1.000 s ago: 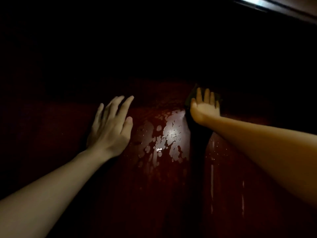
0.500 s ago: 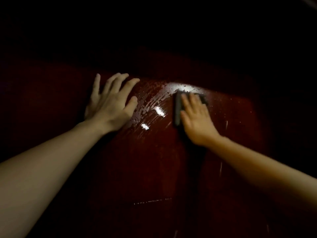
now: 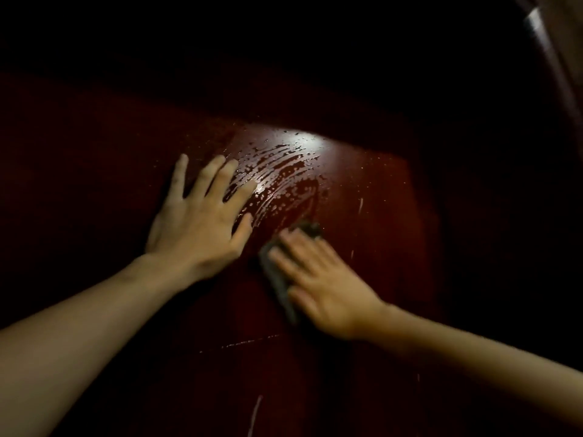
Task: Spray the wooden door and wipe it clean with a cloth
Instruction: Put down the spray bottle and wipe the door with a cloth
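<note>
The room is very dark, and only the middle part of the wooden door (image 3: 372,184) catches light; it is a deep red-brown colour with a glossy surface. The rest of the door goes into black on the left, on the far side and on the right.

The left hand (image 3: 198,228) lies flat against the door, left of the middle. Its fingers (image 3: 202,181) are straight and spread apart, the thumb stands out to the right, and it holds nothing.

Just to the right of it and a little nearer is the right hand (image 3: 321,285). It presses a dark grey cloth (image 3: 277,279) against the wood. The fingers look stretched out on top of the cloth, not curled around it, but this hand is blurred, so I cannot tell more about the grip. The cloth shows at the left edge of the hand and past the fingertips. The two hands are close but apart.

Beyond both hands the door is wet. Curved streaks and small drops (image 3: 277,175) cover the wood between the left fingertips and the cloth. A bright white reflection (image 3: 304,141) sits at the far end of this wet area.

To the right of the wet area, a thin pale drip (image 3: 360,205) runs on the wood. Another pale streak (image 3: 255,414) is at the near edge. In the far right corner a pale metal-looking strip (image 3: 536,23) crosses the dark.
</note>
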### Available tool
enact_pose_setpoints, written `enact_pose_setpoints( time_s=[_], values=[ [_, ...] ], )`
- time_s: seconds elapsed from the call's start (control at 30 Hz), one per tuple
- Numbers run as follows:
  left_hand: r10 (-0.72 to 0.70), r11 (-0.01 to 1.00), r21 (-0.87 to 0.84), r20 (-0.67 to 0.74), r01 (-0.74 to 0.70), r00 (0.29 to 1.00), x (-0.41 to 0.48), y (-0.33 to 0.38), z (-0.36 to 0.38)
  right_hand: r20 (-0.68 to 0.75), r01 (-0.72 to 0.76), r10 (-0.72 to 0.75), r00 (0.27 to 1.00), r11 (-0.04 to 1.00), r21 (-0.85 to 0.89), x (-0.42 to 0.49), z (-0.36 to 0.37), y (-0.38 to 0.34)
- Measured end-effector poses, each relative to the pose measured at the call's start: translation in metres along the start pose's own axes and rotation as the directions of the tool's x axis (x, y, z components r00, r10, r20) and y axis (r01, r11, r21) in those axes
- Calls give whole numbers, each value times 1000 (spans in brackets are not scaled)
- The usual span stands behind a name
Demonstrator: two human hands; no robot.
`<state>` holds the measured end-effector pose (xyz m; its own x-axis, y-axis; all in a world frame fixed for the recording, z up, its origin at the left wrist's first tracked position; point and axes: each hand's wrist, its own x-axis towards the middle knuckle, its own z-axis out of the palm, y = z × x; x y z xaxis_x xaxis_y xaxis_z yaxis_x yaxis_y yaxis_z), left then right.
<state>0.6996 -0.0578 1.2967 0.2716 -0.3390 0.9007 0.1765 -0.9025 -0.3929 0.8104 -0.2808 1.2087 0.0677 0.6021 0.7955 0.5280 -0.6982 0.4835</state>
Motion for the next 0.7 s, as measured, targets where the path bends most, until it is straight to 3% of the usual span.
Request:
enact_pose_setpoints(
  time_s=[0.03,0.1,0.17,0.2,0.27,0.33,0.4,0.47,0.53,0.63,0.7],
  values=[
    [-9,999,33,10,9,1000,-1,0,3,-28,-177,179,983,982,66,8,-3,27],
    [-31,999,26,3,31,1000,-1,0,3,-17,-527,541,841,824,208,31,-13,69],
    [-22,1000,2,-1,22,1000,0,1,2,37,-693,715,698,662,287,56,-20,80],
    [-23,1000,-21,-5,23,1000,0,0,0,37,-698,721,692,655,289,66,-22,71],
    [-69,992,-109,-24,66,997,0,4,-4,-24,-562,583,812,792,237,64,-18,36],
    [-163,960,-239,-46,148,985,6,18,-5,-73,-203,214,974,970,134,33,-10,-2],
    [-205,915,-364,-47,174,978,18,37,-6,-11,160,-160,987,987,-5,-4,-3,-26],
    [-170,905,-404,-51,136,984,29,57,-3,36,297,-295,955,950,-92,-20,1,-15],
    [-108,927,-366,-58,79,992,38,73,4,-14,228,-231,973,967,-112,-18,5,21],
    [-86,971,-229,-47,73,995,43,89,20,-87,-121,123,989,992,19,-22,15,91],
    [-89,992,-91,-66,82,994,41,95,30,-110,-434,452,885,888,154,-31,18,138]
  ],
)
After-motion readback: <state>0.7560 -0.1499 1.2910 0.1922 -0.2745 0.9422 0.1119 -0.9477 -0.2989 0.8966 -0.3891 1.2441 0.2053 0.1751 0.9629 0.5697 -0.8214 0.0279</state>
